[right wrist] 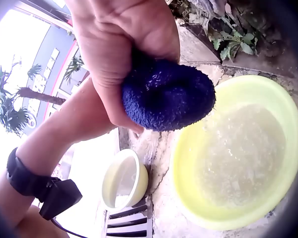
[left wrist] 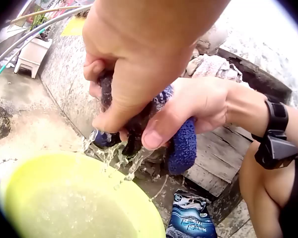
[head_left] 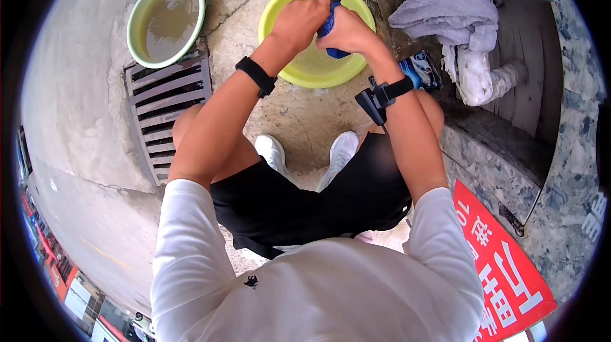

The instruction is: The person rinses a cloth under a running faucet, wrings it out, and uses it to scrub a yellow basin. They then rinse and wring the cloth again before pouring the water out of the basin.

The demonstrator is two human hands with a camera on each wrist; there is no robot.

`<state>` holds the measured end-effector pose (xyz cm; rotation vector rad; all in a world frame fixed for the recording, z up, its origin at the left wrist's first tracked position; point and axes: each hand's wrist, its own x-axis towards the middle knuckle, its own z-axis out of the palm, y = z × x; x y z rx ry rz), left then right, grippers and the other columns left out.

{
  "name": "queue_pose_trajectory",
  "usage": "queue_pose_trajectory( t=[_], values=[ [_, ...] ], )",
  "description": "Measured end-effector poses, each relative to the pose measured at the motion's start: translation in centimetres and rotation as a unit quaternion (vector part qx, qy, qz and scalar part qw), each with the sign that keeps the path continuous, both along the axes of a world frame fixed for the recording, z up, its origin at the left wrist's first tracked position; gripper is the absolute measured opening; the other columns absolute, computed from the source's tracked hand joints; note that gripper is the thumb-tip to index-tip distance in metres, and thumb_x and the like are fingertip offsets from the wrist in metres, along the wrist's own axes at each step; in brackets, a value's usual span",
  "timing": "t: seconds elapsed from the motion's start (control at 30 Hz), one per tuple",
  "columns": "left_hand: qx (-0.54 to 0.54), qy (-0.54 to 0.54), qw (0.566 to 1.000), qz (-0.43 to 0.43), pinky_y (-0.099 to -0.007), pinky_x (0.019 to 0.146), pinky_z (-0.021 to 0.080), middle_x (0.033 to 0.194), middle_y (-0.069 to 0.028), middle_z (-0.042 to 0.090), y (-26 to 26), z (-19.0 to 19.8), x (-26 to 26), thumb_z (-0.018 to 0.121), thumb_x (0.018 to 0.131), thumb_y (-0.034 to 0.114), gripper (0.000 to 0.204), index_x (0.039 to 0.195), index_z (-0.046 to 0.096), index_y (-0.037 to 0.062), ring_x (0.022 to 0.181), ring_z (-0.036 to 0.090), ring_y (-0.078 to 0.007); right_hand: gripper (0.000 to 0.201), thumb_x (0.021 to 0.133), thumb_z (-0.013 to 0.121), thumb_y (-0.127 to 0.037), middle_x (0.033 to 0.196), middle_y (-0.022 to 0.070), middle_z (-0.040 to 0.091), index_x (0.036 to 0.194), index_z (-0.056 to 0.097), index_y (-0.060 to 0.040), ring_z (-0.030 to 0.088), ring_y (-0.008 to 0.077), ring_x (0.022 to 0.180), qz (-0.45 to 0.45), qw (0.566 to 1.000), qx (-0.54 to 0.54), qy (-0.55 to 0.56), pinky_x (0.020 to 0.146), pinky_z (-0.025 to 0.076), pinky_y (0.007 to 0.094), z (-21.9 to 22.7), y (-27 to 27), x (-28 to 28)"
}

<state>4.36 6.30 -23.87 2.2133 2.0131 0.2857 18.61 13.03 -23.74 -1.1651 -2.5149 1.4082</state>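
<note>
Over a yellow-green basin (head_left: 318,80) of cloudy water, both hands grip a wet, blue, fuzzy cloth (right wrist: 169,96). My left hand (head_left: 301,20) curls its fingers round one end, where a darker part shows in the left wrist view. The right hand (head_left: 350,31) holds the other end, its thumb pressed along the cloth; a thick blue fold bulges out below that hand. Water streams from the squeezed cloth down into the basin, and the water surface there looks stirred.
A pale green basin (head_left: 135,36) of murky water stands at the left beside a metal drain grate (head_left: 153,97). To the right lie a blue printed packet (left wrist: 191,218) and a greyish towel (head_left: 449,14) on a wooden board. A red sign (head_left: 509,278) lies at the lower right.
</note>
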Motion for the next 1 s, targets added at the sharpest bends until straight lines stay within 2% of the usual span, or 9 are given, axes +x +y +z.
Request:
queue_pose_trajectory(
  t=[0.07, 0.1, 0.27, 0.37, 0.6, 0.67, 0.8, 0.97, 1.0],
  values=[
    [-0.024, 0.008, 0.999, 0.028, -0.0435, 0.067, 0.058, 0.090, -0.0209, 0.068, 0.2, -0.2, 0.4, 0.064, 0.080, -0.001, 0.035, 0.113, 0.050, -0.0015, 0.082, 0.070, -0.0379, 0.046, 0.057, 0.083, -0.018, 0.083, 0.0193, 0.069, 0.091, 0.063, 0.0049, 0.070, 0.0290, 0.080, 0.005, 0.999, 0.027, -0.022, 0.076, 0.054, 0.0368, -0.1, 0.0, -0.1],
    [-0.023, 0.017, 0.999, 0.030, -0.0435, 0.065, 0.058, 0.087, -0.0207, 0.069, 0.3, -0.2, 0.4, 0.064, 0.080, 0.000, 0.031, 0.108, 0.052, -0.0012, 0.080, 0.071, -0.0374, 0.041, 0.059, 0.082, -0.016, 0.083, 0.0230, 0.069, 0.090, 0.064, 0.0044, 0.071, 0.0352, 0.082, 0.002, 0.999, 0.036, -0.026, 0.076, 0.055, 0.0397, -0.3, 0.1, -0.2],
    [-0.048, 0.073, 0.994, 0.061, -0.0373, 0.065, 0.059, 0.080, -0.0174, 0.073, 0.7, 1.5, 0.6, 0.073, 0.074, 0.005, 0.018, 0.089, 0.064, 0.0025, 0.078, 0.074, -0.0313, 0.032, 0.066, 0.081, -0.017, 0.088, 0.0239, 0.070, 0.089, 0.068, 0.0013, 0.068, 0.0416, 0.089, -0.032, 0.995, 0.098, 0.000, 0.077, 0.055, 0.0438, -2.5, 0.1, -0.9],
    [-0.051, 0.067, 0.995, 0.052, -0.0416, 0.064, 0.060, 0.081, -0.0198, 0.072, 0.8, 1.8, -0.2, 0.070, 0.075, 0.012, 0.012, 0.083, 0.067, 0.0032, 0.076, 0.073, -0.0336, 0.028, 0.070, 0.079, -0.017, 0.090, 0.0246, 0.070, 0.089, 0.069, 0.0004, 0.067, 0.0433, 0.091, -0.032, 0.992, 0.118, -0.027, 0.078, 0.055, 0.0454, -1.7, -0.1, -1.4],
    [-0.139, 0.056, 0.985, 0.086, -0.0419, 0.072, 0.060, 0.083, -0.0154, 0.073, 1.1, 4.4, -0.7, 0.072, 0.069, 0.025, 0.022, 0.083, 0.075, 0.0078, 0.079, 0.073, -0.0328, 0.029, 0.072, 0.078, -0.020, 0.089, 0.0250, 0.069, 0.094, 0.070, -0.0025, 0.066, 0.0448, 0.091, -0.012, 0.984, 0.163, -0.071, 0.078, 0.054, 0.0477, 0.9, -0.7, -1.6],
    [-0.147, 0.067, 0.982, 0.100, -0.0400, 0.072, 0.059, 0.083, -0.0126, 0.074, 1.3, 4.4, -0.8, 0.072, 0.068, 0.028, 0.022, 0.082, 0.076, 0.0112, 0.080, 0.074, -0.0301, 0.041, 0.070, 0.079, -0.022, 0.099, 0.0245, 0.069, 0.107, 0.067, -0.0056, 0.067, 0.0426, 0.096, -0.038, 0.988, 0.149, -0.010, 0.083, 0.054, 0.0473, 0.1, -0.6, -1.5],
    [-0.160, -0.016, 0.975, 0.155, -0.0433, 0.076, 0.058, 0.087, -0.0160, 0.074, 1.3, 5.4, -1.9, 0.070, 0.068, 0.030, 0.029, 0.087, 0.076, 0.0091, 0.083, 0.073, -0.0346, 0.066, 0.065, 0.083, -0.031, 0.116, 0.0222, 0.065, 0.125, 0.060, -0.0118, 0.065, 0.0381, 0.107, -0.102, 0.962, 0.184, 0.175, 0.090, 0.053, 0.0454, 0.2, 0.5, 0.5],
    [-0.135, -0.088, 0.971, 0.179, -0.0434, 0.076, 0.057, 0.085, -0.0203, 0.072, 1.2, 5.3, -3.5, 0.071, 0.066, 0.031, 0.034, 0.087, 0.074, 0.0046, 0.082, 0.070, -0.0400, 0.067, 0.065, 0.084, -0.033, 0.126, 0.0218, 0.045, 0.124, 0.061, -0.0104, 0.058, 0.0478, 0.100, -0.109, 0.924, 0.366, 0.023, 0.087, 0.053, 0.0522, 1.2, 0.2, 1.5],
    [-0.135, -0.105, 0.969, 0.180, -0.0429, 0.075, 0.056, 0.083, -0.0211, 0.071, 1.2, 5.0, -3.6, 0.072, 0.066, 0.031, 0.034, 0.086, 0.073, 0.0034, 0.081, 0.069, -0.0410, 0.065, 0.067, 0.084, -0.032, 0.125, 0.0211, 0.049, 0.124, 0.062, -0.0122, 0.059, 0.0451, 0.099, -0.123, 0.929, 0.350, 0.007, 0.088, 0.053, 0.0489, 1.5, 0.2, 1.4]
  ],
)
